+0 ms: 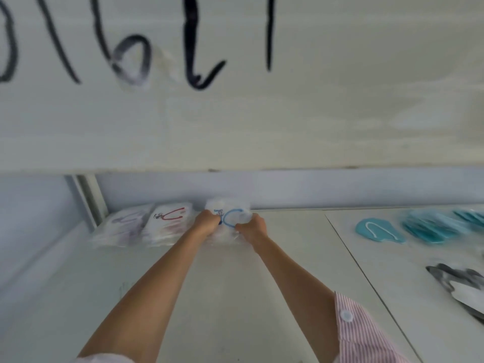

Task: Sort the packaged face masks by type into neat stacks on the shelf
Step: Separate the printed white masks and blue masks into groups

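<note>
On a white shelf point(209, 297), we see both arms of a person reach forward to a stack of clear-wrapped white face masks with blue ear loops point(230, 218), which sits at the back of the shelf against the pale rear wall point(340, 189). The left hand point(207, 222) grips the stack's left edge, fingers curled round it; the right hand point(251, 226) grips the right edge in the same way, its fingers curled over the wrapping (the frame is blurred, so we cannot tell single fingers apart). A pink-and-white striped sleeve point(366, 334) with a white button covers the right arm near the elbow.

Just left of the held stack lies a stack of white masks with red ear loops point(170, 221), touching or nearly touching it; we cannot tell which. Further left, beside a white upright post point(89, 200), lies another wrapped stack with grey or dark loops point(125, 224).

To the right, past a thin seam in the shelf surface, a single teal mask with a white loop point(379, 230) lies flat, and beside it overlapping teal masks point(434, 226) spread toward the frame's edge. Nearer us at the right edge lie grey and black masks point(461, 286), loosely piled.

Above, a white board point(288, 113) bears large black handwritten strokes point(193, 48).
</note>
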